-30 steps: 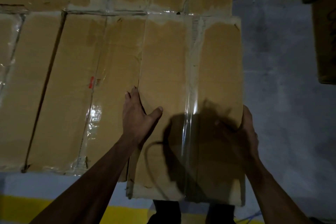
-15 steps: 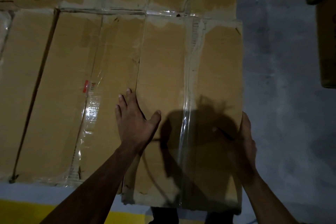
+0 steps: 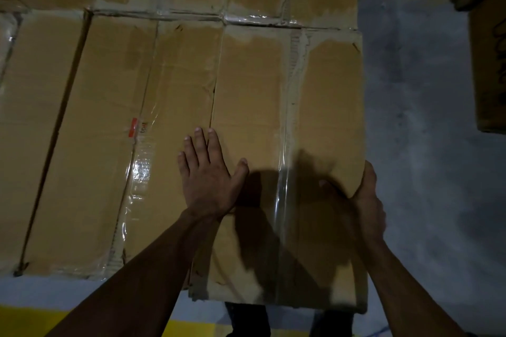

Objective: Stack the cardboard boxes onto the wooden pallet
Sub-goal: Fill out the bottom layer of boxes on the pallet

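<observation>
Grey floor (image 3: 427, 145) right; left hand (image 3: 208, 175) flat on box (image 3: 287, 117), right hand (image 3: 368, 200) gripping its edge.

We count two bare hands, the left hand (image 3: 208, 175) and the right hand (image 3: 368, 200). Brown taped cardboard boxes (image 3: 287, 131): at least six.

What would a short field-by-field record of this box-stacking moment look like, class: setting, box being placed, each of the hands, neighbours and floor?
setting: dim warehouse floor, seen from above
box being placed: brown taped cardboard box, near end overhanging the row
left hand: flat, fingers straight, across the seam between this box and the next
right hand: gripping the box's right edge, thumb on top
neighbours: brown cardboard boxes in rows, tops level, sides touching
floor: grey concrete floor, yellow painted strip at the near edge
pallet: not visible
</observation>
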`<state>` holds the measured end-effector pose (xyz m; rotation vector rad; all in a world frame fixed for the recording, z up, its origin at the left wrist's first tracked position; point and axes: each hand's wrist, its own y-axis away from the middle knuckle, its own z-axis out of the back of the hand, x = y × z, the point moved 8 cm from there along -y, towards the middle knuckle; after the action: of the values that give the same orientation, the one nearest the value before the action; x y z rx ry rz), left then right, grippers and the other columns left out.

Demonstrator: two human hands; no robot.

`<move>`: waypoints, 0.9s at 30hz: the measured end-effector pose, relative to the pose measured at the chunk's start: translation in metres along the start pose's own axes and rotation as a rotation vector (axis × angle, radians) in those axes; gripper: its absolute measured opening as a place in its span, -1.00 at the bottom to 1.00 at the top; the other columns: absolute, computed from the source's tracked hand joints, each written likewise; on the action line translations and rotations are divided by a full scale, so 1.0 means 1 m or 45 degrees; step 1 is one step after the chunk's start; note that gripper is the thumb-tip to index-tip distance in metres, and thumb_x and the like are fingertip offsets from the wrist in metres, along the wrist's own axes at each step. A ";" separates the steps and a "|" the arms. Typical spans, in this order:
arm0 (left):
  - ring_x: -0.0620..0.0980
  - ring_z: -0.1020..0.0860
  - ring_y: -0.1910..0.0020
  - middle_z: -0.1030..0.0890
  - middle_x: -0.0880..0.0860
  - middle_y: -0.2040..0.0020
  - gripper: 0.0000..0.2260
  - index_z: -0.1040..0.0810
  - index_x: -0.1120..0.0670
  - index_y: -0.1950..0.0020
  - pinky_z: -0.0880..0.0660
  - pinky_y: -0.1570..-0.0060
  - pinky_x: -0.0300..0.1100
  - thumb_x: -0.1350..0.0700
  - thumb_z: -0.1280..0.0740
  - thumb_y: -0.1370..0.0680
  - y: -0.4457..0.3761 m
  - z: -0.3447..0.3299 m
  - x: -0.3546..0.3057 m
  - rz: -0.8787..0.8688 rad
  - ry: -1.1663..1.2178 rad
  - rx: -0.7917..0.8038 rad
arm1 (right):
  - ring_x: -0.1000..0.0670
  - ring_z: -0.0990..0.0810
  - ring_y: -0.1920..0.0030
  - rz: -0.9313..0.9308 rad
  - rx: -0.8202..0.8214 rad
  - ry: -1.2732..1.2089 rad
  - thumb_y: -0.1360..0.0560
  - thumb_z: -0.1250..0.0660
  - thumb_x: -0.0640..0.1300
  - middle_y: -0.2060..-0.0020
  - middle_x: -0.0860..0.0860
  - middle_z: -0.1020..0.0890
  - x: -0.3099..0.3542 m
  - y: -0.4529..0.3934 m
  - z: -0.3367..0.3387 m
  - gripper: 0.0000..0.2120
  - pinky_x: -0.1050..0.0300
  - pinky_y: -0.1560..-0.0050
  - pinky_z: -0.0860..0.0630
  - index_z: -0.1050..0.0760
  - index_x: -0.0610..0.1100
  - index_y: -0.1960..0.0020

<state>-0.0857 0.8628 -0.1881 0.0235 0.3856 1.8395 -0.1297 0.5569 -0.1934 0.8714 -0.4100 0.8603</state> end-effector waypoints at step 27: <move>0.12 0.12 -0.60 0.16 0.14 -0.62 -0.15 0.18 0.13 -0.61 -0.04 -0.52 0.06 -0.16 -0.26 -0.55 0.179 -0.005 0.077 -0.344 -0.249 0.476 | -0.40 0.10 -0.57 0.414 0.214 0.952 -0.62 -0.20 -0.14 -0.58 -0.35 0.07 -0.054 0.144 -0.021 -0.34 -0.28 -0.50 -0.18 0.00 -0.28 -0.61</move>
<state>-0.2769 0.8891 -0.1576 0.3866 0.5608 1.4642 -0.2774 0.5975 -0.1690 0.5805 0.1863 1.4593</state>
